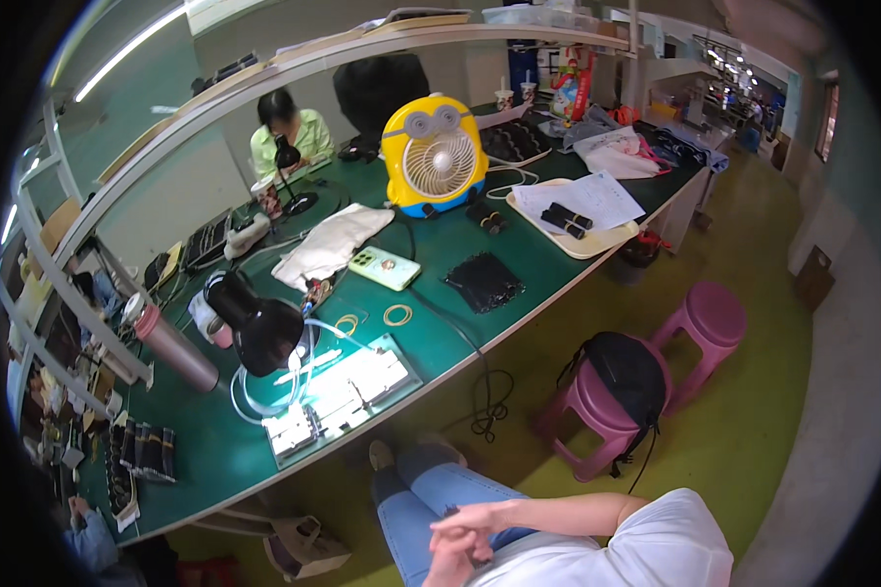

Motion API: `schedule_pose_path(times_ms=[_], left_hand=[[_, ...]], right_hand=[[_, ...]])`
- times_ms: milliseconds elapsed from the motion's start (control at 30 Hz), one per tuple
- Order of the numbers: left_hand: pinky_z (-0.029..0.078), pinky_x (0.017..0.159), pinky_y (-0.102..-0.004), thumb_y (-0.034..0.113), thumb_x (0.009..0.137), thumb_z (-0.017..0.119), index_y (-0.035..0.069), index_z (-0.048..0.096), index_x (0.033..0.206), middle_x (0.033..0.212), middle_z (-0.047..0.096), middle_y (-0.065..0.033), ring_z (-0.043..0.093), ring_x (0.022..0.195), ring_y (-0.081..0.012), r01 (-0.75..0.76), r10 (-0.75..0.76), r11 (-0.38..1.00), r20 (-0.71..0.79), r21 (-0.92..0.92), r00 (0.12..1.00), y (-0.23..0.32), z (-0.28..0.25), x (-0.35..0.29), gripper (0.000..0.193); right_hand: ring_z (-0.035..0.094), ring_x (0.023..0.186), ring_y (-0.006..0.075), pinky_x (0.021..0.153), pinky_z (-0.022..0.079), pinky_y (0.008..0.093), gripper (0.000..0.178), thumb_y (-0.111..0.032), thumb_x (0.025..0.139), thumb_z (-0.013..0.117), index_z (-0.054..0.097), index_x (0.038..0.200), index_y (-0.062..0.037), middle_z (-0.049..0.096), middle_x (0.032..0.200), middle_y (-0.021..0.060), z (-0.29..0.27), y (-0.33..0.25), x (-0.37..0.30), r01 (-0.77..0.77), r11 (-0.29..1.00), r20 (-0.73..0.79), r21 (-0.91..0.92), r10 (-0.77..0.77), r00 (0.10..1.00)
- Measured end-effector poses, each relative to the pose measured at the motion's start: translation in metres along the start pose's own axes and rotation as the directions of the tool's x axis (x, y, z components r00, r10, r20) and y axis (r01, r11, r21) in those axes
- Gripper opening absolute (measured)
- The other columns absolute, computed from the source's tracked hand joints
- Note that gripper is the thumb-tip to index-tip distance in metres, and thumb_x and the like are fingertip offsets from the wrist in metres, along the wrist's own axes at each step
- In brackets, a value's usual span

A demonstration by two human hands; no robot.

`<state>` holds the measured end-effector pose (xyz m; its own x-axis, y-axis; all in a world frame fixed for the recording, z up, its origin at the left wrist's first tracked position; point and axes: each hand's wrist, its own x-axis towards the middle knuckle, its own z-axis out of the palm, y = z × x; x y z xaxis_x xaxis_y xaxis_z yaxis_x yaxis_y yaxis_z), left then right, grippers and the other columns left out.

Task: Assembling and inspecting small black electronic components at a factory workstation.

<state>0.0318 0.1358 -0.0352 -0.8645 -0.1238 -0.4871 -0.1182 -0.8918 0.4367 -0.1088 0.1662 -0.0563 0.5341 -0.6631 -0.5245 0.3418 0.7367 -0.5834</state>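
Head view. Your right hand (pixel 473 516) and left hand (pixel 447 563) are overlapping above your jeans (pixel 401 528), fingers bending loosely against each other; whether either is grasping something small, I cannot tell. Both are lying outside the front edge of the green table (pixel 210 430), apart from everything on it. Nearest to them, the brightly lit metal fixture (pixel 341 399) is lying along that edge, and a black lamp (pixel 255 323) is leaning over it from behind. To its right, bare green surface is separating it from a black pile (pixel 485 282); a black cable (pixel 450 318) is running through this gap and dropping over the edge. A phone (pixel 384 267) is bounding the gap behind. Farther right, a cream tray (pixel 579 249) is reaching the front edge. Beyond the edge, floor (pixel 558 323) is showing between the table and a pink stool (pixel 573 401) that is carrying a black bag (pixel 622 377).
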Motion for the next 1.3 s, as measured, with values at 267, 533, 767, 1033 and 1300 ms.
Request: schedule_pose_path(times_ms=[267, 533, 767, 1033, 1300], left_hand=[[0.046, 0.072, -0.0273, -0.002, 0.083, 0.047, -0.004, 0.053, 0.09, 0.078, 0.058, -0.0088, 0.057, 0.074, -0.0185, -0.175, 0.292, 0.835, -0.15, 0.523, 0.945, -0.012, -0.029, 0.013, 0.01], [0.044, 0.064, -0.0272, 0.0, 0.082, 0.048, -0.002, 0.051, 0.09, 0.072, 0.053, -0.0074, 0.054, 0.068, -0.0167, -0.024, 0.078, 0.961, -0.189, 0.275, 0.979, -0.026, -0.016, 0.002, 0.01], [0.046, 0.058, -0.0262, -0.005, 0.078, 0.052, 0.002, 0.051, 0.095, 0.08, 0.053, -0.0068, 0.053, 0.067, -0.0158, -0.089, 0.118, 0.931, -0.06, 0.354, 0.991, -0.042, -0.035, 0.003, 0.018], [0.044, 0.064, -0.0267, 0.0, 0.081, 0.049, -0.002, 0.051, 0.089, 0.073, 0.055, -0.008, 0.055, 0.068, -0.0166, -0.18, 0.223, 0.95, -0.153, 0.255, 0.963, -0.014, -0.038, 0.011, 0.008], [0.043, 0.061, -0.0247, 0.007, 0.084, 0.052, 0.0, 0.052, 0.087, 0.073, 0.055, -0.0049, 0.052, 0.066, -0.0126, -0.558, 0.569, 0.821, -0.099, 0.121, 0.816, 0.079, -0.02, 0.044, 0.008]], right_hand=[[0.049, 0.082, 0.0073, 0.066, 0.043, 0.0251, 0.043, -0.042, 0.086, 0.044, 0.057, 0.106, -0.0063, 0.054, 0.079, 0.0003, 0.011, -0.005, 0.0, -0.002, 0.983, -0.325, -0.185, -0.059, 0.944], [0.058, 0.086, 0.0222, 0.077, 0.045, 0.0323, 0.041, -0.038, 0.083, 0.048, 0.059, 0.098, -0.0026, 0.062, 0.089, 0.0099, 0.0, -0.024, 0.004, 0.32, 0.462, -0.047, -0.827, -0.624, 0.78], [0.058, 0.083, 0.0283, 0.076, 0.046, 0.0338, 0.039, -0.035, 0.083, 0.046, 0.058, 0.1, -0.0024, 0.061, 0.091, 0.0152, 0.016, -0.016, -0.007, 0.048, 0.426, 0.01, -0.903, -0.09, 0.996], [0.059, 0.082, 0.0213, 0.073, 0.046, 0.0322, 0.043, -0.042, 0.08, 0.051, 0.056, 0.102, -0.0055, 0.061, 0.092, 0.0117, -0.004, -0.037, 0.008, 0.2, 0.391, -0.115, -0.898, -0.649, 0.752], [0.056, 0.05, 0.0105, 0.044, 0.045, 0.0239, 0.016, -0.017, 0.078, 0.061, 0.061, 0.079, -0.0009, 0.059, 0.062, 0.0053, 0.004, -0.108, 0.011, 0.339, 0.718, -0.387, -0.607, -0.64, 0.664]])
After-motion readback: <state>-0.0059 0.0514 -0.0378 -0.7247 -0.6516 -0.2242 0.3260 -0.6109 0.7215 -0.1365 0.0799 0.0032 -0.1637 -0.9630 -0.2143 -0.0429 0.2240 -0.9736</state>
